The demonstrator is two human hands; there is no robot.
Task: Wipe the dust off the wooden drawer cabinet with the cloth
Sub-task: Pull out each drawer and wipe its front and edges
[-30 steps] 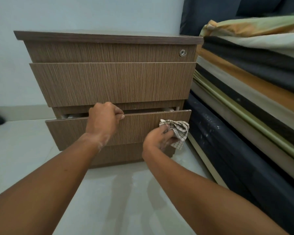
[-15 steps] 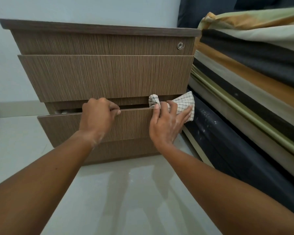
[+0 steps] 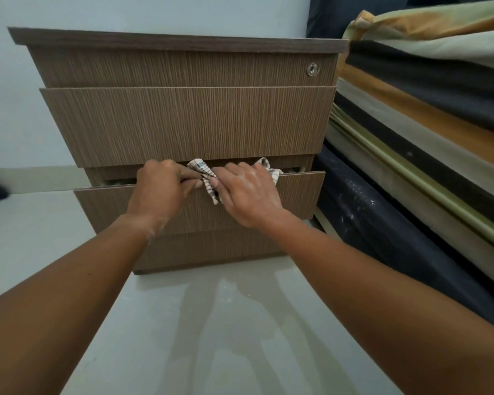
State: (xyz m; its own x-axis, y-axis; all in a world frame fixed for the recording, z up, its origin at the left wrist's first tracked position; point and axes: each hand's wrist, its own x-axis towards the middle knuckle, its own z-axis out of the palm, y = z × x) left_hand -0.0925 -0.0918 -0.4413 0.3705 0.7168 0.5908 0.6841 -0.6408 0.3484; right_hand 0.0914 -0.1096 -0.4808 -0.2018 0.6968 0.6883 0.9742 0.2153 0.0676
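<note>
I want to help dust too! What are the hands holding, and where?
Right hand presses the checkered cloth onto the open drawer's top edge; left hand curls over that edge.

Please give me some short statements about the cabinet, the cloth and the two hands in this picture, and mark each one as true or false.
1. The bottom drawer is pulled partly open. True.
2. The cloth lies on the floor. False: it is on the top edge of the open drawer, under the right hand.
3. The left hand has its grip on the top edge of the open drawer. True.
4. The lock is on the middle drawer. False: it is on the top panel, at the right.
5. The cabinet's top drawer is pulled open. False: only the bottom one is out.
</note>
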